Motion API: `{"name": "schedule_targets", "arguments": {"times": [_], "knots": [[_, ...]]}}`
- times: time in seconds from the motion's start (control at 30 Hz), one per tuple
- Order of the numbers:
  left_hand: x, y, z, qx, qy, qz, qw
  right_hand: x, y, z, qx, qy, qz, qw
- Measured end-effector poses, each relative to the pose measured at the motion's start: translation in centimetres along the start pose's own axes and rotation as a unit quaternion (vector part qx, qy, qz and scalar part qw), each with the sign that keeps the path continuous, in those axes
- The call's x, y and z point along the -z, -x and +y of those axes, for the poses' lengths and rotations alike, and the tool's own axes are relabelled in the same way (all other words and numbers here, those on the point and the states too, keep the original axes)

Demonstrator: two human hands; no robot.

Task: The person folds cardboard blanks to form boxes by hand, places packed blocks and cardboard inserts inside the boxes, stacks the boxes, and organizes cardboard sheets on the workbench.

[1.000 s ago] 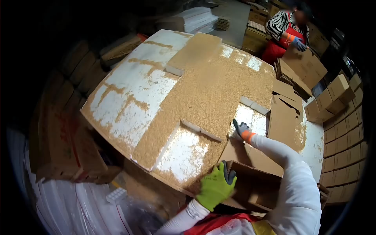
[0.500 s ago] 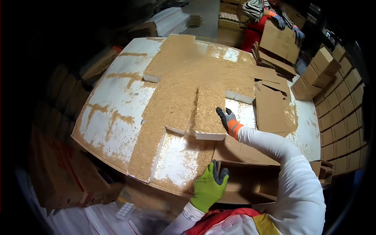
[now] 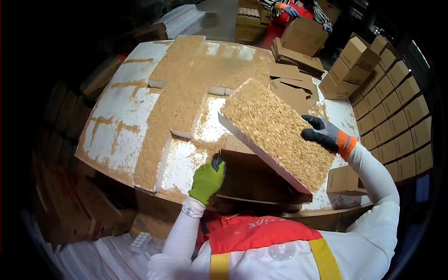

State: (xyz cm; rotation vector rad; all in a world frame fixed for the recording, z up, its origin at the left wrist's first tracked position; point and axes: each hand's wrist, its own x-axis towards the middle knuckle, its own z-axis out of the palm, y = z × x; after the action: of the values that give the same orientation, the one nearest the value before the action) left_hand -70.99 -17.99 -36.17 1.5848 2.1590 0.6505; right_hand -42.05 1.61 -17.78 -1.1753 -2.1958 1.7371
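My right hand, in a grey and black glove with an orange cuff, grips the right edge of a white-sided block topped with brown granules. The block is raised and tilted over an open cardboard box at the table's near edge. My left hand, in a green glove with dark fingertips, is closed at the left rim of that box. More granule-covered blocks lie side by side on the table, their white sides showing at the steps. What lies inside the box is in shadow.
The white tabletop carries scattered granules. Flattened cardboard lies behind the raised block. Stacked closed cartons line the right side. Across the table, a person in a red apron handles a carton. Large cardboard boxes stand at lower left.
My right hand has lifted the block off the table and brought it right and nearer, over the box. White tabletop shows where it lay. My left hand stays by the box; the camera view has shifted.
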Motion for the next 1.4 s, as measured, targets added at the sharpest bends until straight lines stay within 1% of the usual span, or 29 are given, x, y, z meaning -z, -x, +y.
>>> {"name": "schedule_targets", "arguments": {"times": [0.03, 0.1, 0.17, 0.23, 0.27, 0.3, 0.37, 0.4, 0.43, 0.53, 0.57, 0.63, 0.67, 0.73, 0.8, 0.83, 0.87, 0.9, 0.97, 1.0, 1.1, 1.13, 1.2, 1.23, 1.27, 1.3, 1.33, 1.37, 1.4], "knots": [[-1.0, -0.3, -1.1, -0.001, 0.003, 0.014, 1.0, 0.0, 1.2, 0.3, 0.002, -0.015, -0.014, 1.0], [0.2, -0.5, 0.0, -0.003, 0.045, 0.04, 0.998, -0.4, 3.1, 1.1, 0.007, -0.047, -0.044, 0.998], [-0.9, -1.1, -1.4, -0.05, 0.058, 0.061, 0.995, -0.1, 4.5, 1.0, -0.076, -0.038, -0.094, 0.992], [-1.2, -1.1, -1.4, -0.036, 0.042, 0.056, 0.997, 0.1, 4.7, 2.2, -0.066, 0.019, -0.135, 0.989], [-1.2, -1.1, -1.6, -0.036, 0.035, 0.05, 0.997, 0.0, 4.6, 3.1, -0.056, 0.035, -0.131, 0.989], [-1.4, -1.1, -1.8, -0.038, 0.027, 0.043, 0.998, 0.0, 4.4, 3.4, -0.069, 0.041, -0.149, 0.986], [-2.2, -0.8, -2.7, -0.098, 0.042, 0.082, 0.991, -0.6, 3.7, 3.0, -0.096, 0.052, -0.184, 0.977], [-1.9, -0.5, -2.5, -0.128, 0.049, 0.097, 0.986, -1.3, 3.3, 2.9, -0.08, 0.048, -0.184, 0.978], [-1.9, -0.1, -2.6, -0.155, 0.056, 0.111, 0.98, -2.2, 2.7, 2.4, -0.086, 0.088, -0.188, 0.974], [-2.6, 0.0, -3.8, -0.163, 0.05, 0.07, 0.983, -4.2, 1.0, 1.7, -0.097, 0.183, -0.188, 0.96], [-1.6, 0.3, -3.2, -0.153, 0.074, 0.048, 0.984, -4.9, 0.3, 1.6, -0.079, 0.188, -0.181, 0.962], [1.0, 0.8, -1.3, -0.133, 0.125, 0.002, 0.983, -5.9, -0.7, 0.8, -0.09, 0.227, -0.17, 0.955], [0.3, 0.3, -2.2, -0.085, 0.163, -0.044, 0.982, -6.1, -1.4, 2.1, -0.049, 0.229, -0.17, 0.957], [-1.0, -0.6, -4.0, 0.024, 0.229, -0.124, 0.965, -6.0, -3.3, 5.8, 0.034, 0.304, -0.138, 0.942], [0.0, 0.1, -2.1, 0.014, 0.24, -0.103, 0.965, -6.8, -5.9, 11.2, 0.145, 0.364, -0.1, 0.915], [0.1, 0.5, -0.4, 0.021, 0.167, -0.091, 0.982, -7.4, -6.8, 13.4, 0.214, 0.393, -0.084, 0.891], [0.2, 0.8, 1.3, 0.027, 0.091, -0.067, 0.993, -7.9, -7.1, 13.8, 0.192, 0.462, -0.11, 0.859], [0.4, 1.0, 2.3, 0.036, 0.013, -0.037, 0.999, -8.5, -6.8, 13.4, 0.199, 0.479, -0.122, 0.846], [0.9, 1.2, 2.2, 0.016, 0.041, -0.036, 0.998, -10.4, -6.7, 13.4, 0.169, 0.577, -0.114, 0.791], [0.9, 1.1, 2.1, 0.01, 0.043, -0.031, 0.999, -11.8, -6.7, 12.4, 0.139, 0.636, -0.119, 0.749], [0.1, 0.6, 1.7, 0.012, 0.037, -0.023, 0.999, -15.7, -7.9, 11.9, 0.07, 0.689, -0.122, 0.711], [0.2, 0.3, 1.4, 0.01, 0.042, -0.018, 0.999, -16.5, -7.1, 11.2, 0.128, 0.709, -0.079, 0.689], [0.5, 0.5, 1.2, 0.018, 0.073, -0.023, 0.997, -17.1, -6.2, 8.4, 0.218, 0.693, -0.004, 0.687], [0.6, 1.3, 1.1, -0.058, 0.054, 0.046, 0.996, -17.1, -5.9, 6.4, 0.242, 0.67, 0.013, 0.702], [-1.9, 1.0, -1.3, -0.118, 0.011, 0.045, 0.992, -16.8, -5.3, 2.1, 0.234, 0.65, -0.041, 0.722], [-1.9, 1.4, -1.4, -0.071, 0.037, 0.03, 0.996, -16.6, -5.5, 0.0, 0.303, 0.589, -0.014, 0.749], [-1.9, 1.7, -1.5, -0.024, 0.063, 0.018, 0.998, -16.7, -6.0, -3.4, 0.303, 0.464, -0.036, 0.832], [0.1, 2.3, -0.8, 0.012, 0.127, 0.046, 0.991, -17.3, -6.8, -5.9, 0.336, 0.394, 0.0, 0.856], [1.2, 2.7, -1.7, 0.017, 0.2, 0.069, 0.977, -18.0, -8.7, -6.8, 0.348, 0.386, -0.001, 0.854]]}}
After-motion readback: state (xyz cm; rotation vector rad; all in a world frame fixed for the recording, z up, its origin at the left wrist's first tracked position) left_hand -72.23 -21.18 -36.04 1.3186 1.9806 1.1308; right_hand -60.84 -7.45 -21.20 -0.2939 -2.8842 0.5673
